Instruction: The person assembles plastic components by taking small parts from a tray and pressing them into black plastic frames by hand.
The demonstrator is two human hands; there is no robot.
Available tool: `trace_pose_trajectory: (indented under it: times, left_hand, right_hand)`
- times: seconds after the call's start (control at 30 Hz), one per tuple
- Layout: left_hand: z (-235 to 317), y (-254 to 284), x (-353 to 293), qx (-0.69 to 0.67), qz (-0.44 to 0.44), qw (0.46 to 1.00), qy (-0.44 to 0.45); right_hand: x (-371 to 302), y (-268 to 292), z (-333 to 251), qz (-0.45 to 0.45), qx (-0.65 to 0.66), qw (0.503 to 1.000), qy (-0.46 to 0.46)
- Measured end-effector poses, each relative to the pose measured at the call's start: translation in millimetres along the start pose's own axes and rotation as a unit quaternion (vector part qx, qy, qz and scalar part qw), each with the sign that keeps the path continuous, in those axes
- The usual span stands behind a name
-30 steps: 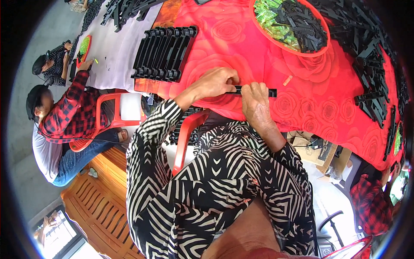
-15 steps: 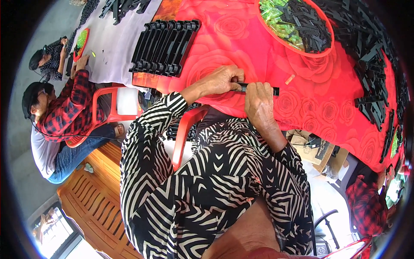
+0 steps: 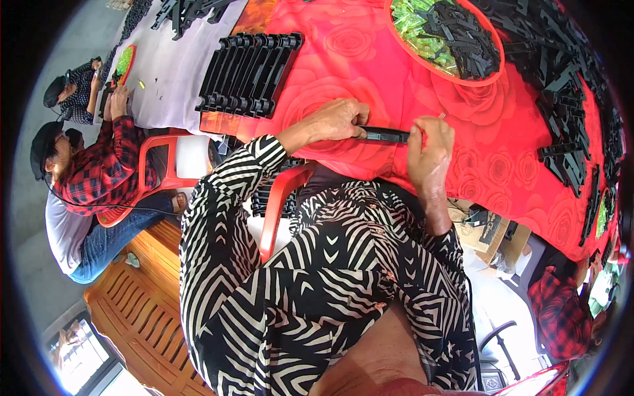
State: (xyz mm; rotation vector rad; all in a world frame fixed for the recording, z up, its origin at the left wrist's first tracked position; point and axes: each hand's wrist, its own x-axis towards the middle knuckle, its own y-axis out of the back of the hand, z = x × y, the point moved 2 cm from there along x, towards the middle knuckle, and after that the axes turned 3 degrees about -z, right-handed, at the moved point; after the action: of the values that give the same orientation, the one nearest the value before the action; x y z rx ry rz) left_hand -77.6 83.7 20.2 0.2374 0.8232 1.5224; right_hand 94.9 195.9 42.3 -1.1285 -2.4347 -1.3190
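A slim black plastic bar (image 3: 385, 135) lies level between my two hands, just above the near edge of the red cloth. My left hand (image 3: 338, 120) grips its left end between thumb and curled fingers. Around the bar's right end my right hand (image 3: 432, 146) is closed, with the thumb on the near left side and the fingers bent over the far side. That end of the bar is hidden by the hand. At the right fingertips shows the tip of a small pale strip; whether the fingers touch it I cannot tell.
Black slotted bars (image 3: 249, 74) are stacked in rows to the far left. A red-rimmed basket (image 3: 500, 69) holds green clear pieces and black parts. Loose black parts (image 3: 564, 132) heap on the right. A person in a checked shirt (image 3: 109, 165) sits left, near a red chair (image 3: 173, 158).
My right hand has slid right along the black bar, from its middle to its right end, and turned more upright. More of the bar shows. My left hand keeps its grip.
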Motion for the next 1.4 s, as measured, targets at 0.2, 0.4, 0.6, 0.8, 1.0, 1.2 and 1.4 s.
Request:
trace_pose_trajectory:
  times: [0.2,0.4,0.6,0.8,1.0,1.2,1.4]
  left_hand:
    - [4,-2,1,-0.004,0.015,0.997,0.076]
    - [9,-10,1,0.02,0.048,0.995,0.083]
    - [17,-17,-5,0.066,0.104,0.991,0.047]
    - [13,-20,2,0.02,0.079,0.992,0.098]
    - [11,-24,-2,-0.004,0.14,0.986,0.091]
    - [15,-21,0,-0.035,0.117,0.986,0.116]
    - [11,-26,-3,-0.03,0.149,0.983,0.106]
  right_hand:
    - [-12,-17,20,-0.111,0.017,0.993,-0.044]
    - [-13,-20,16,-0.119,0.018,0.992,-0.04]
    - [-13,-3,36,-0.011,0.021,0.995,-0.097]
    - [4,-16,70,-0.07,-0.114,0.979,-0.152]
    - [4,-18,78,-0.108,-0.103,0.982,-0.118]
    - [-1,0,74,-0.086,-0.01,0.984,-0.155]
    - [-1,13,21,-0.109,0.1,0.986,-0.074]
